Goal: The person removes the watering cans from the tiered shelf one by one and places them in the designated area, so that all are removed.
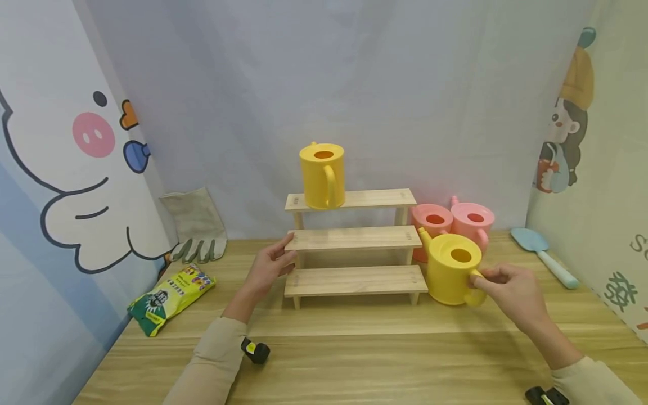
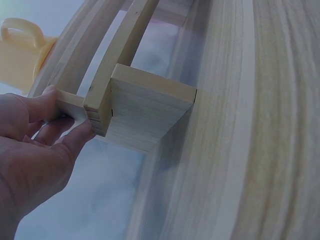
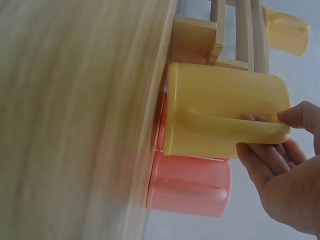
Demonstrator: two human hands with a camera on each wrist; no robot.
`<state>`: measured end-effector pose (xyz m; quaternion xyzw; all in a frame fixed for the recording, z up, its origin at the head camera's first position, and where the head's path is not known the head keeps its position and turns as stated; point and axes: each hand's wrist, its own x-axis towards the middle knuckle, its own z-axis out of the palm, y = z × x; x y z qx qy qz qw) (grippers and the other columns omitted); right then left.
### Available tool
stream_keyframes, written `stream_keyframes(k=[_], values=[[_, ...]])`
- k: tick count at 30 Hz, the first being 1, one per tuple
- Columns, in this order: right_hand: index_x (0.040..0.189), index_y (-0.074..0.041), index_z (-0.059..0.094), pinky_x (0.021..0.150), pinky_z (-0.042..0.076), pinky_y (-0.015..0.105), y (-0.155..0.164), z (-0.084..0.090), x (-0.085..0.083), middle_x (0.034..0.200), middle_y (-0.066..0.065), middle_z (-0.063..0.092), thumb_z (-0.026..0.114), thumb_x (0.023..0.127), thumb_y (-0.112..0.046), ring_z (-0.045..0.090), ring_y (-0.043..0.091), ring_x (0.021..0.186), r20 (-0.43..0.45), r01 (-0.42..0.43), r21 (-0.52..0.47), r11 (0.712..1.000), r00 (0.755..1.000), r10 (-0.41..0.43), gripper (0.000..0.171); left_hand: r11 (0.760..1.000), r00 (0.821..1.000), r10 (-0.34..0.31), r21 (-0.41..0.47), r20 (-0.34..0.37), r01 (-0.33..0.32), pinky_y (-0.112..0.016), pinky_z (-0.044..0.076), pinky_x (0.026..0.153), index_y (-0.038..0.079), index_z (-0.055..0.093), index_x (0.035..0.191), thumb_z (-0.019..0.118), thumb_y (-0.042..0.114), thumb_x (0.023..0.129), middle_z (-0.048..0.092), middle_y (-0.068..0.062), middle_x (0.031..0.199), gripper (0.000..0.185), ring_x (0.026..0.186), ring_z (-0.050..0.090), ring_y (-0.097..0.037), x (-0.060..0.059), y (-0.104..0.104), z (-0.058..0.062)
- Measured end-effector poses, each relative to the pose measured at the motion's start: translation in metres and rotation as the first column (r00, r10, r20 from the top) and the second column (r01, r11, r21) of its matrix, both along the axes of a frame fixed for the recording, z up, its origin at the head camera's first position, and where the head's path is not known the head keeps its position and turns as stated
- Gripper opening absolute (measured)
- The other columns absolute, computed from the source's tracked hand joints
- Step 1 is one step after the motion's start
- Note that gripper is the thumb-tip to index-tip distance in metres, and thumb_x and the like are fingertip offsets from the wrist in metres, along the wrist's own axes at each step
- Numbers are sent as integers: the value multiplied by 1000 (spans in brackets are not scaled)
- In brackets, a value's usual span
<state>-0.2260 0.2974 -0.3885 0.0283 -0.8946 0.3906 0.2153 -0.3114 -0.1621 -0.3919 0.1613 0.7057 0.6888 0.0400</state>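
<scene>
Right hand (image 1: 508, 289) pinched the handle of the yellow watering can (image 1: 452, 269), standing on the desk (image 1: 354, 360) beside the stepped wooden shelf (image 1: 354, 242). Left hand (image 1: 270, 267) gripped the middle step's end. Judged: pick-up stage; next, a steady lift onto a step.

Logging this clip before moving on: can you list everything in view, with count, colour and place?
Yellow watering can on shelf: 1, yellow, top step of the rack.
Held yellow watering can: 1, yellow, on the table right of the rack.
Pink watering cans: 2, pink, behind the held can.
Stepped rack: 1, pale wood, three steps, table centre.
Work glove: 1, grey, back left.
Packet: 1, yellow-green, left.
Trowel: 1, light blue, far right.
Table: 1, wood.
Left hand: grips the middle step's left end.
Right hand: grips the held can's handle.
</scene>
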Motion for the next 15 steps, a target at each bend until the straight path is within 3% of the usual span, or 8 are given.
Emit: stream_keyframes(k=[8, 15], values=[[89, 0, 68, 60, 46, 18, 1, 0, -2, 83, 8, 68, 69, 79, -37, 56, 3, 74, 106, -13, -26, 1000, 994, 15, 39, 1000, 1000, -5, -3, -7, 5, -42, 39, 94, 8, 30, 141, 52, 7, 93, 21, -12, 146, 53, 124, 35, -29, 0, -1, 0], [92, 1, 67, 63, 45, 16, 0, 1, -2, 84, 9, 68, 70, 79, -37, 56, 1, 76, 119, -31, -50, 998, 992, 37, 41, 1000, 1000, -5, 12, 2, 5, -42, 39, 94, 8, 30, 141, 52, 7, 92, 23, -14, 144, 54, 123, 36, -29, 1, -1, 0]])
